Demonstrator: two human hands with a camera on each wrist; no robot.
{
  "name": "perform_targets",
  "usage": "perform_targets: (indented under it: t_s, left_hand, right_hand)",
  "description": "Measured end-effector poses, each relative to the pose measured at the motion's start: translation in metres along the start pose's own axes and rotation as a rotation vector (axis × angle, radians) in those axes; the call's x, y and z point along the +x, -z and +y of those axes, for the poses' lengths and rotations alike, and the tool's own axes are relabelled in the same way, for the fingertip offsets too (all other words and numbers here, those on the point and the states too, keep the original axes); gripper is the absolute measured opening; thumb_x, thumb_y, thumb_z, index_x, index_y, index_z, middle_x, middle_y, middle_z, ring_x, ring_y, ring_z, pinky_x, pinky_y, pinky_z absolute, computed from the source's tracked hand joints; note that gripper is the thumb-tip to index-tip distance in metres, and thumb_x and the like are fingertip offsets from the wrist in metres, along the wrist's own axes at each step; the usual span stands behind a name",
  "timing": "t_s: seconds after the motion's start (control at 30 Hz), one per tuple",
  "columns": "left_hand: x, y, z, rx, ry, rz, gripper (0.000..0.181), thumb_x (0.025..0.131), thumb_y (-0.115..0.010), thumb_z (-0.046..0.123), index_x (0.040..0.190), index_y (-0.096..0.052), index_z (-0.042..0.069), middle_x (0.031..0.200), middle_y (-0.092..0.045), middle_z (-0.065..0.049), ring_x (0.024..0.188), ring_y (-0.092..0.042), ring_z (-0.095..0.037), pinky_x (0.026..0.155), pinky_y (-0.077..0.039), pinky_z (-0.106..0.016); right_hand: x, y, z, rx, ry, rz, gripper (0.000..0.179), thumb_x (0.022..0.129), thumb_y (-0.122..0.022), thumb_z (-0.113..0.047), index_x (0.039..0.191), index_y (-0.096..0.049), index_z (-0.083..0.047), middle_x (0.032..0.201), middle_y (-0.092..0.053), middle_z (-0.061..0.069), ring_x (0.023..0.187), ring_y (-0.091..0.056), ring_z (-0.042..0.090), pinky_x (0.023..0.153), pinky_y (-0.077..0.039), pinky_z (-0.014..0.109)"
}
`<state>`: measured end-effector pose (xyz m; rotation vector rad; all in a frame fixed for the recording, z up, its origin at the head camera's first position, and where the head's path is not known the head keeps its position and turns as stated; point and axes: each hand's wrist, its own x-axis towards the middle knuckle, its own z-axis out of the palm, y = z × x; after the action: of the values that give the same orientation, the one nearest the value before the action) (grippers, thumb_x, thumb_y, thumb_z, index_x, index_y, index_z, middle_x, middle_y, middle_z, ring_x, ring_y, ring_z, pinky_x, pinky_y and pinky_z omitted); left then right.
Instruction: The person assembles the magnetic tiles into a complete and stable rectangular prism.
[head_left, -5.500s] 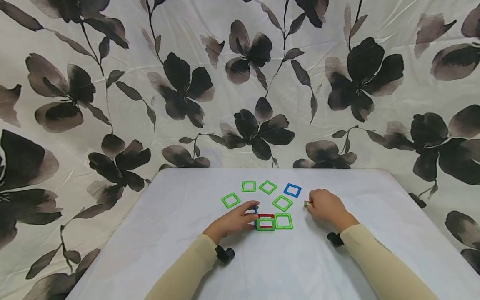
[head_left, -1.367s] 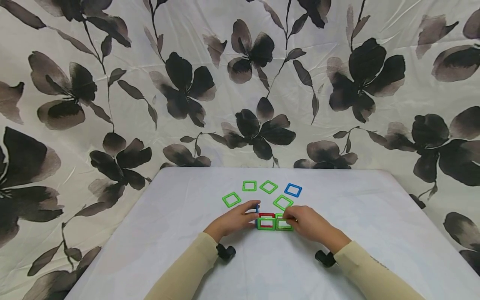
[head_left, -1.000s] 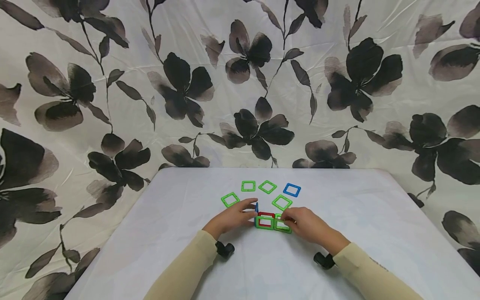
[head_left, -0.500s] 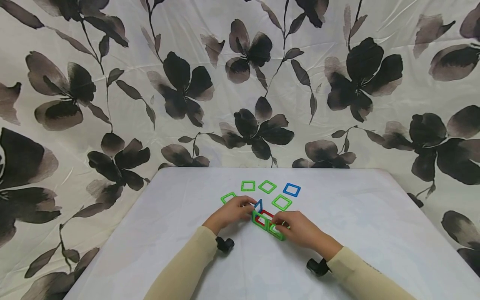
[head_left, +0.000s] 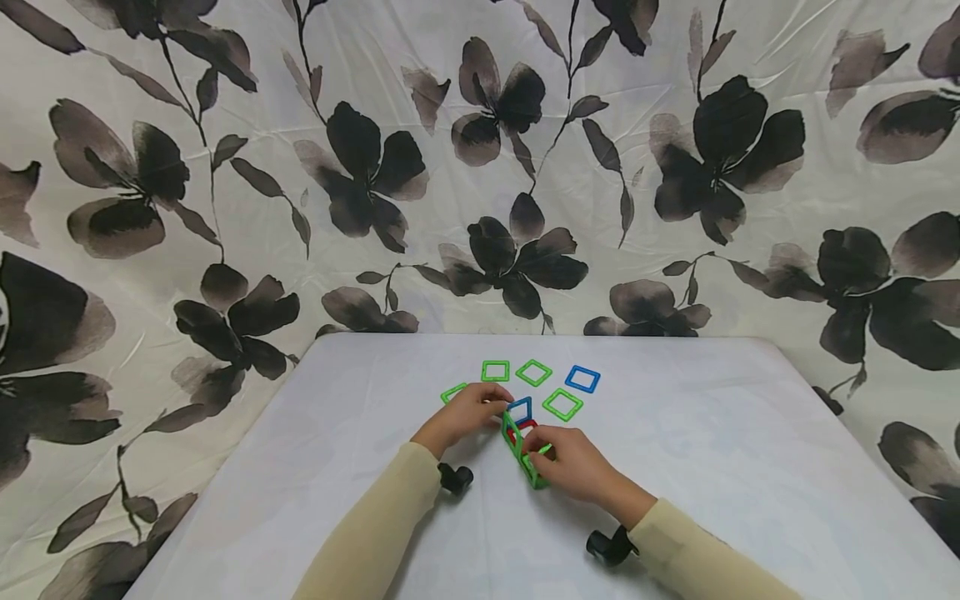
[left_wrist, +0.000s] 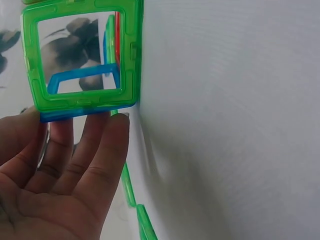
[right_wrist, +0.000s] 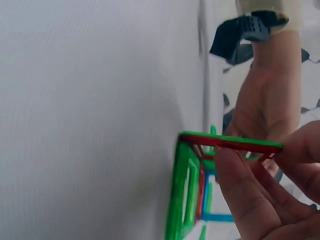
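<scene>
Square see-through magnetic tiles are joined into a small standing structure in the middle of the table. Its long wall is made of green tiles, with a blue tile upright at the far end and a red tile inside. My left hand rests along the blue tile, fingers nearly straight, thumb at its corner. At the near end, my right hand pinches an upright magnetic tile, with green and red edges side by side. Fingers partly cover that end.
Beyond the structure lie a square green tile, a turned green tile, a loose blue tile and a nearer green tile. My left hand partly covers another green tile. Behind the white table hangs a floral cloth.
My right hand brought a tile in from the right to the structure. Since then both hands have turned the structure, its right end swinging toward me and its blue end away.
</scene>
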<state>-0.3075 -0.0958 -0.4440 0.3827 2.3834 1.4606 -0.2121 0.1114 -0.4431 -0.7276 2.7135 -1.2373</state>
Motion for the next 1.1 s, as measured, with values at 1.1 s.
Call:
perform_targets:
  t_s: [1.1]
  left_hand:
    - [-0.009, -0.01, 0.001, 0.057, -0.009, 0.072, 0.04, 0.098, -0.056, 0.018, 0.136, -0.054, 0.01, 0.133, -0.058, -0.011, 0.122, -0.055, -0.026, 0.09, -0.056, -0.036]
  right_hand:
    - [0.022, -0.038, -0.017, 0.156, -0.1, 0.166, 0.016, 0.092, -0.064, -0.018, 0.105, -0.067, -0.009, 0.106, -0.068, 0.002, 0.084, -0.068, 0.011, 0.074, -0.055, 0.028]
